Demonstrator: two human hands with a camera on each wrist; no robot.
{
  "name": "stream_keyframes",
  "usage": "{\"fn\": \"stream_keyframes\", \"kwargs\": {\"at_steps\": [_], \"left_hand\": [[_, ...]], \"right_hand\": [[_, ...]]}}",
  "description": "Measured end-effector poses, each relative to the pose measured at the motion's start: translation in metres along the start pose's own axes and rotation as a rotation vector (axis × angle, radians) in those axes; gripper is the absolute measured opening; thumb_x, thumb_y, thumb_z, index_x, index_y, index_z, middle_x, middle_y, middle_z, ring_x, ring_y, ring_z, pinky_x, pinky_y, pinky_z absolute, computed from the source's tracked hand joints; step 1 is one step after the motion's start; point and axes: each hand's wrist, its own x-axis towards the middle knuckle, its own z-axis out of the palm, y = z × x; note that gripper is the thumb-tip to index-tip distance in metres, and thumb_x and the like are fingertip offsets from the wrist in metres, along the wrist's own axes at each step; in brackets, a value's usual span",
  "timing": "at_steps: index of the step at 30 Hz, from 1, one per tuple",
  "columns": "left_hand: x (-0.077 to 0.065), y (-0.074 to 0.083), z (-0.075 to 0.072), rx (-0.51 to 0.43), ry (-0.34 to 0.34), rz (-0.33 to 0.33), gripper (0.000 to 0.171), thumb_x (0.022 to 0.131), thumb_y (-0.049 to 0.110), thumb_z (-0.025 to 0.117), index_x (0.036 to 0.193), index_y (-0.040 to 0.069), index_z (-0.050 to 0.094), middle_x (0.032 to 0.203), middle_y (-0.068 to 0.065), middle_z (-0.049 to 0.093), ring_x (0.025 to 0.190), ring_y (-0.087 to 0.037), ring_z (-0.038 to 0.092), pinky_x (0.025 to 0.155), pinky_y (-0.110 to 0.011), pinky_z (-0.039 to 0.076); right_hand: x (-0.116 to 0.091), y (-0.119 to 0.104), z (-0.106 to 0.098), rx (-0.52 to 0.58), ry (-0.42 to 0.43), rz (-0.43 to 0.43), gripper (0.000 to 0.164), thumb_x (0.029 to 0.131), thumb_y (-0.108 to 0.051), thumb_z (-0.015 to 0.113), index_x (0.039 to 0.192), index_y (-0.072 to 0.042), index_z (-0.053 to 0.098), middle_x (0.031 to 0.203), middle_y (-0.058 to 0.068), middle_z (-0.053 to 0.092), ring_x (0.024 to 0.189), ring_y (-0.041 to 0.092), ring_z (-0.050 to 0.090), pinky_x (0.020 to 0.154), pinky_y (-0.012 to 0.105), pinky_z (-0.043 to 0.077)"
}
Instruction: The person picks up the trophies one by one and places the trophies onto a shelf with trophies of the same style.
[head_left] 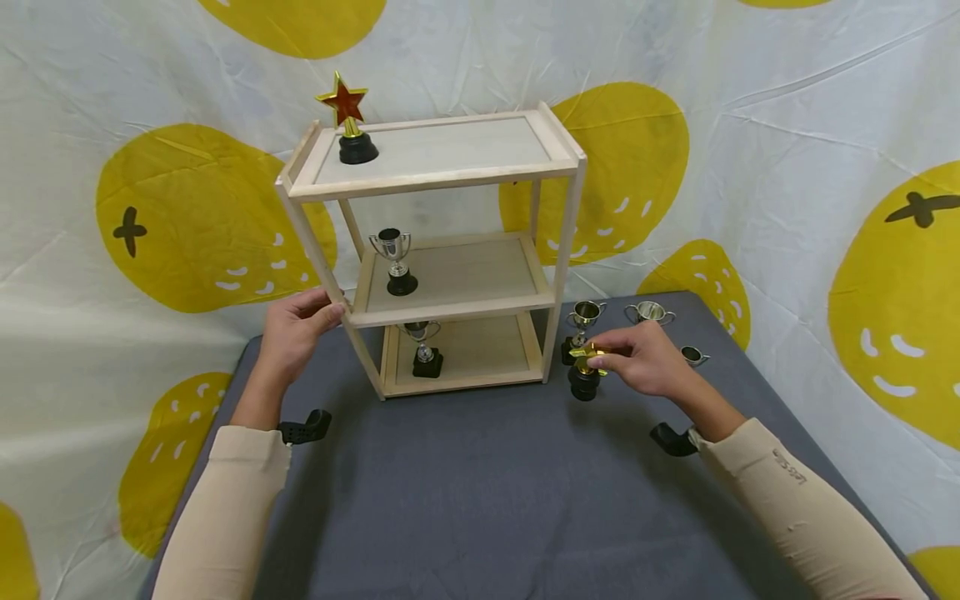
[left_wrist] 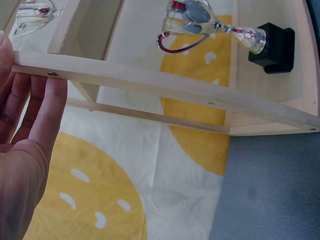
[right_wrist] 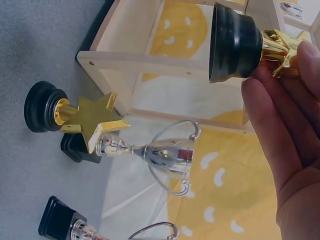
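Your grey desk (head_left: 450,500) carries a three-tier wooden rack (head_left: 450,309). Your left hand (head_left: 292,329) grips its left front post, thumb and fingers on opposite sides; your right hand (head_left: 645,358) is beyond its right side, fingers pinched. A red star trophy (head_left: 345,104) stands on the top tier. Smaller, the gold star trophy (right_wrist: 237,45) in your right fingers hangs base-down above the desk, near a standing gold one (right_wrist: 95,120).

Both forearms (head_left: 258,404), in long beige sleeves (head_left: 795,508), extend forward. The bare left grip (head_left: 292,333) pinches, thumb opposite the fingers; the bare right grip (head_left: 640,360), angled inward, pinches between thumb and fingertips.
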Motion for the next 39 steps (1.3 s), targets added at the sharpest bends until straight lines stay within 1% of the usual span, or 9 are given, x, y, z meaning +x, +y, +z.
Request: {"fn": "stream_keyframes", "kwargs": {"at_steps": [4,8,13,20,26,29,35,39], "left_hand": [[0.0,0.0,0.0,-0.002,-0.003,0.002,0.04,0.097,0.012,0.073,0.131,-0.009,0.067,0.098,0.015,0.074,0.094,-0.001,0.07,0.085,-0.015,0.06],[0.0,0.0,0.0,0.002,-0.005,0.007,0.039,0.098,0.012,0.073,0.131,-0.008,0.067,0.098,0.015,0.074,0.094,-0.002,0.071,0.085,-0.015,0.06],[0.0,0.0,0.0,-0.012,-0.004,0.01,0.04,0.097,0.013,0.074,0.13,-0.008,0.068,0.099,0.015,0.075,0.095,-0.003,0.071,0.085,-0.015,0.061],[0.0,0.0,-0.001,-0.018,-0.001,0.004,0.04,0.097,0.013,0.074,0.131,-0.008,0.067,0.099,0.015,0.075,0.094,-0.002,0.07,0.084,-0.015,0.061],[0.0,0.001,-0.001,-0.049,-0.003,0.001,0.037,0.097,0.01,0.073,0.13,-0.007,0.069,0.097,0.014,0.075,0.094,-0.002,0.071,0.083,-0.015,0.061],[0.0,0.001,-0.002,-0.054,-0.004,-0.002,0.036,0.098,0.009,0.072,0.13,-0.006,0.069,0.097,0.014,0.076,0.093,-0.001,0.072,0.083,-0.016,0.062],[-0.001,0.002,-0.001,-0.048,-0.002,-0.008,0.043,0.097,0.01,0.072,0.134,-0.011,0.064,0.097,0.015,0.076,0.092,0.0,0.071,0.083,-0.015,0.061],[-0.001,0.002,0.0,-0.035,-0.002,-0.009,0.044,0.098,0.009,0.072,0.135,-0.013,0.062,0.096,0.017,0.075,0.093,-0.001,0.072,0.083,-0.015,0.061]], "right_hand": [[0.003,-0.002,0.0,-0.008,-0.009,0.022,0.017,0.087,-0.006,0.083,0.103,-0.005,0.083,0.083,0.005,0.08,0.059,0.0,0.059,0.05,0.022,0.048],[0.004,-0.004,0.001,-0.001,-0.015,0.026,0.015,0.088,-0.006,0.082,0.102,-0.005,0.083,0.084,0.006,0.08,0.06,0.0,0.059,0.052,0.021,0.049],[0.006,-0.006,0.003,0.035,-0.016,0.005,0.015,0.087,-0.005,0.083,0.102,-0.003,0.083,0.085,0.008,0.08,0.064,0.0,0.063,0.054,0.021,0.053],[0.007,-0.009,0.005,0.042,-0.002,-0.029,0.014,0.085,-0.004,0.084,0.099,-0.004,0.083,0.083,0.006,0.08,0.061,0.008,0.063,0.052,0.02,0.051],[0.01,-0.011,0.006,0.02,-0.014,-0.046,0.013,0.087,-0.005,0.082,0.1,-0.005,0.082,0.084,0.005,0.08,0.061,0.002,0.059,0.052,0.02,0.049],[0.011,-0.012,0.006,0.01,-0.018,-0.055,0.013,0.088,-0.004,0.081,0.1,-0.005,0.082,0.083,0.005,0.079,0.06,0.002,0.06,0.052,0.02,0.051],[0.012,-0.013,0.007,0.007,-0.019,-0.079,0.012,0.086,-0.002,0.083,0.097,-0.006,0.082,0.081,0.004,0.079,0.058,0.009,0.062,0.051,0.021,0.051],[0.013,-0.013,0.008,0.005,-0.018,-0.096,0.013,0.085,-0.002,0.083,0.097,-0.007,0.082,0.081,0.003,0.079,0.059,0.01,0.064,0.052,0.02,0.053]]}}
